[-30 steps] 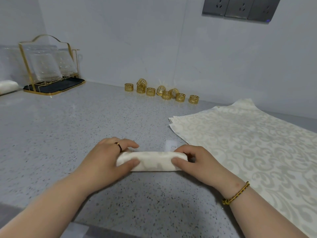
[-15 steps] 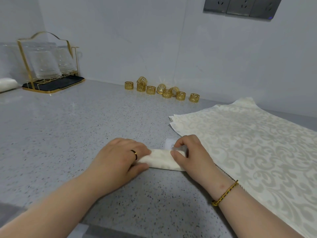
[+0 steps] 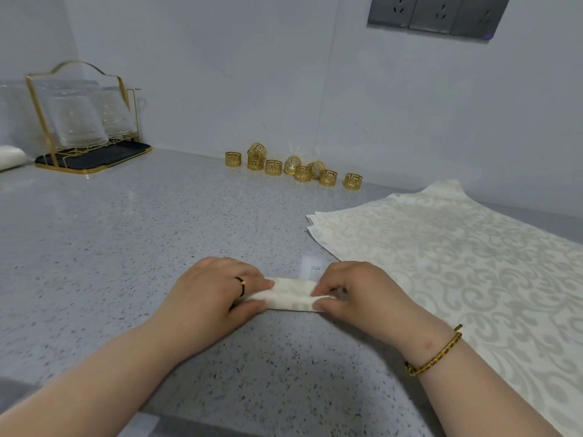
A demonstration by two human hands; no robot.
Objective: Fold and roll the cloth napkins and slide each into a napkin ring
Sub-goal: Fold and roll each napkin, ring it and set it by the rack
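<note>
Between my two hands, toward the near side of the speckled counter (image 3: 126,247), the rolled napkin (image 3: 291,294) lies crosswise. My left hand (image 3: 214,298) wraps its left end, fingers curled over the top and thumb against the near side. My right hand (image 3: 356,291) pinches the right end between thumb and bent fingers. Only the middle stretch shows.

The worry, as I judge it, is the roll springing open. The napkin rings (image 3: 293,167) sit well apart from me, by the back wall, so fetching one means letting go with one hand, and soft cloth held at a single end tends to loosen. A slack or flattened roll could also bunch at the mouth of a ring. My right hand is just beside the stack of flat napkins (image 3: 457,263) and might drag its edge.

Counting: one roll, two hands on it. I make it nine rings, one perched on another and two tipped over. One stack, several layers at its corner, too fine to number. Farther left, one gold rack (image 3: 79,121) holds at least two glasses.
</note>
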